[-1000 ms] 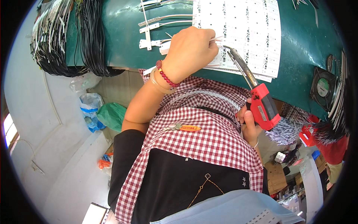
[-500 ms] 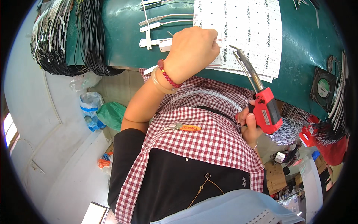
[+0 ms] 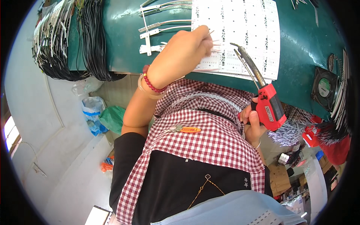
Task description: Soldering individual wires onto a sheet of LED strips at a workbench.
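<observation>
My left hand [image 3: 183,54], with a red bead bracelet at its wrist, is over the left edge of a stack of white printed sheets [image 3: 258,35]. Its fingers are pinched together, and a thin wire end [image 3: 211,32] sticks out above them; the rest of it is hidden. Thin pinkish wires lie on the paper beside the fingertips. Left of the hand, several narrow white and grey strips with wires [image 3: 150,34] lie across the bench. My right hand [image 3: 253,122] is closed round the handle of a red and black soldering gun [image 3: 270,108], its dark tip pointing up over the sheets.
Bundles of black cables [image 3: 93,41] hang over the green bench [image 3: 123,37] at the left. A small black fan [image 3: 324,87] is at the right edge, beside bunched wires [image 3: 287,133]. Plastic bags [image 3: 112,118] lie below the bench at the left.
My left hand has shifted a little left and its wrist has turned, baring more wires on the paper. The soldering gun stays nearly where it was in my right hand.
</observation>
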Available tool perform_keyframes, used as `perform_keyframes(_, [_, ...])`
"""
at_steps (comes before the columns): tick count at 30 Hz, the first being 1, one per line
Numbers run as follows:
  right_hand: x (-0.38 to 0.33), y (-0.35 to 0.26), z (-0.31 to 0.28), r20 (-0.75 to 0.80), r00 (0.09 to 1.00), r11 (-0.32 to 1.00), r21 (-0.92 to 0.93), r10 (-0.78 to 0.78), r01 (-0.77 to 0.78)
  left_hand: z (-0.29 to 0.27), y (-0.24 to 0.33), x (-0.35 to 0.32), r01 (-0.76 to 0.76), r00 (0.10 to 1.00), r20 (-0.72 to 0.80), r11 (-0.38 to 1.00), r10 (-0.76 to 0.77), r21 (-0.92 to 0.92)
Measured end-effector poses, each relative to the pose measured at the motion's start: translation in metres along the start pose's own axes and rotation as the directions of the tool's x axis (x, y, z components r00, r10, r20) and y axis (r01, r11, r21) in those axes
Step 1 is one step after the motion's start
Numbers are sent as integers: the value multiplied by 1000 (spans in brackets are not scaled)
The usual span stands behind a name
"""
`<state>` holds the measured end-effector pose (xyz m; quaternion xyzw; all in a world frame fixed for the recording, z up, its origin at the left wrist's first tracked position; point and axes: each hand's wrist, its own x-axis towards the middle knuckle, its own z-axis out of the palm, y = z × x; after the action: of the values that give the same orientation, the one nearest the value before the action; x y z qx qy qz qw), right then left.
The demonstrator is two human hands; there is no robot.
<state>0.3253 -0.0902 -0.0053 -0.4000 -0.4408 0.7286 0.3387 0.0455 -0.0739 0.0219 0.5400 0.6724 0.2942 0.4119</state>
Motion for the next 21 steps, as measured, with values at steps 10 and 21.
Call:
perform_keyframes(10, [24, -11, 9, -35, 999, 1000, 15, -8, 9, -13, 11, 29, -94, 956, -268, 988, 124, 122])
perform_keyframes(21, [47, -18, 22, 14, 998, 996, -57, 69, -68, -11, -11, 55, 85, 985, -174, 898, -10, 433])
